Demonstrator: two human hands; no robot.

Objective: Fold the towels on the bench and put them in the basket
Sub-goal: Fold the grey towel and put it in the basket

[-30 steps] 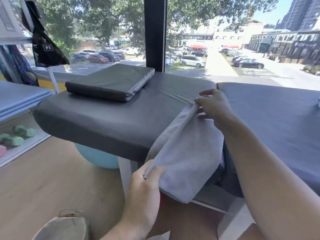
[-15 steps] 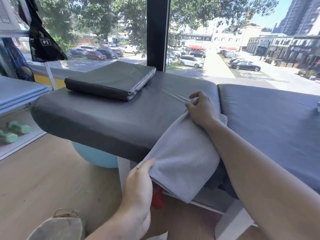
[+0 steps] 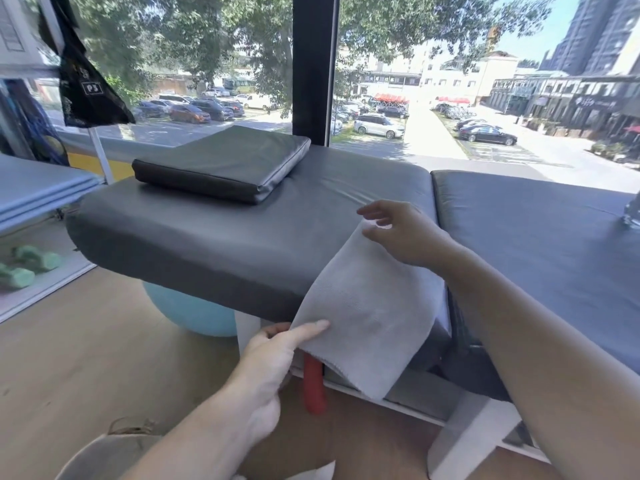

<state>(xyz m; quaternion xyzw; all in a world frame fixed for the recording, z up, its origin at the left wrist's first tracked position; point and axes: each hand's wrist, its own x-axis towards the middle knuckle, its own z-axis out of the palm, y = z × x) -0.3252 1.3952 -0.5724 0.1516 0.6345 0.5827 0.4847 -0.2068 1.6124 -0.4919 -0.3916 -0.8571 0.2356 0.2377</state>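
A light grey towel (image 3: 367, 306) hangs folded over the front edge of the dark grey padded bench (image 3: 214, 237). My left hand (image 3: 273, 362) pinches its lower left edge, thumb on top and fingers underneath. My right hand (image 3: 401, 233) is at the towel's top corner on the bench, fingers spread and loose, with the heel of the hand lying on the cloth. The rim and handle of a pale woven basket (image 3: 104, 455) show on the floor at the bottom left, beside my left forearm.
A dark flat cushion (image 3: 225, 161) lies at the back of the bench by the window. A blue ball (image 3: 187, 313) and a red object (image 3: 313, 386) sit under the bench. Green dumbbells (image 3: 31, 265) rest on a low shelf at left. A second padded section (image 3: 540, 230) continues to the right.
My right hand has let its fingers off the towel's top corner and spread them. The towel now lies flatter and wider over the bench edge. My left hand keeps its pinch.
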